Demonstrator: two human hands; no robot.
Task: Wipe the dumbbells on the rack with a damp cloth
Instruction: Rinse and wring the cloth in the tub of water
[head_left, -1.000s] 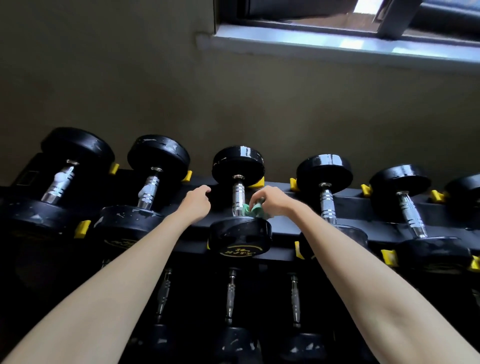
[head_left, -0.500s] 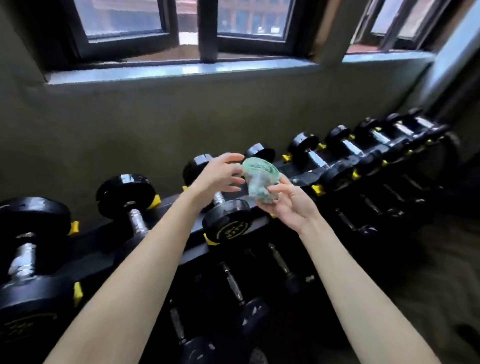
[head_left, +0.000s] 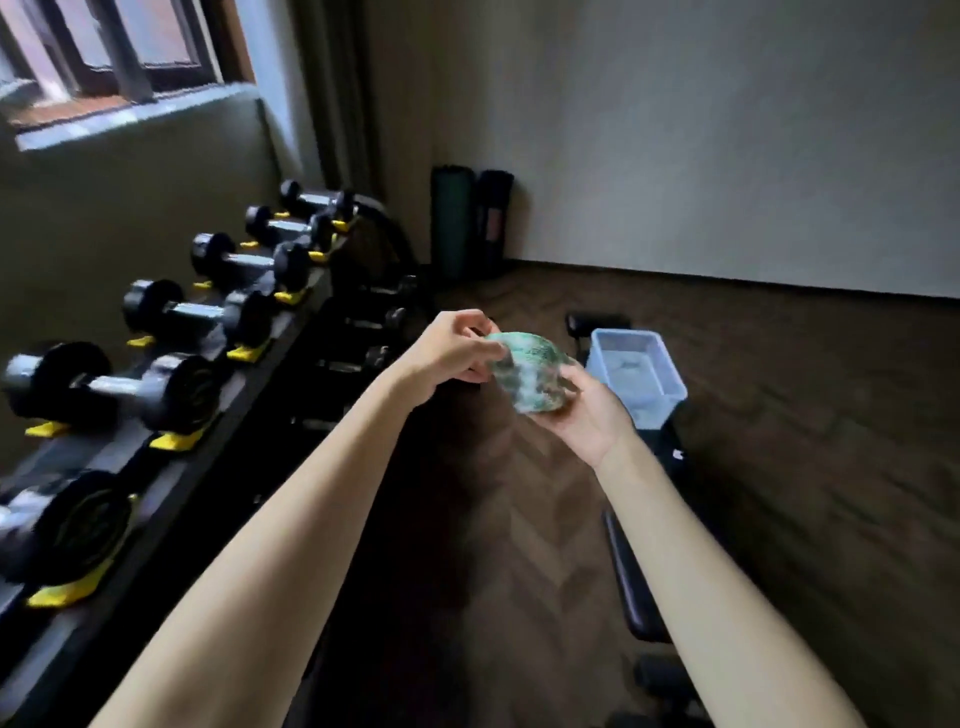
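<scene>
A bunched green cloth (head_left: 529, 373) is held up in the middle of the view, away from the rack. My right hand (head_left: 584, 410) cups it from below with fingers curled round it. My left hand (head_left: 451, 353) pinches the cloth's upper left edge. The black dumbbell rack (head_left: 218, 410) runs along the left wall under a window. Several black dumbbells with chrome handles lie on its yellow cradles, among them one (head_left: 111, 382) at the near left and another (head_left: 195, 310) further back. Both hands are to the right of the rack, touching no dumbbell.
A clear plastic tub (head_left: 641, 374) stands on the dark herringbone floor just beyond my right hand. A black bench (head_left: 636, 587) lies below it. Two rolled mats (head_left: 470, 223) lean upright in the far corner. Lower rack shelves hold smaller dumbbells (head_left: 363, 358).
My view has swung right, from the rack toward the room's corner. My right hand lifted the cloth off a dumbbell handle, and my left hand came over and pinched its edge.
</scene>
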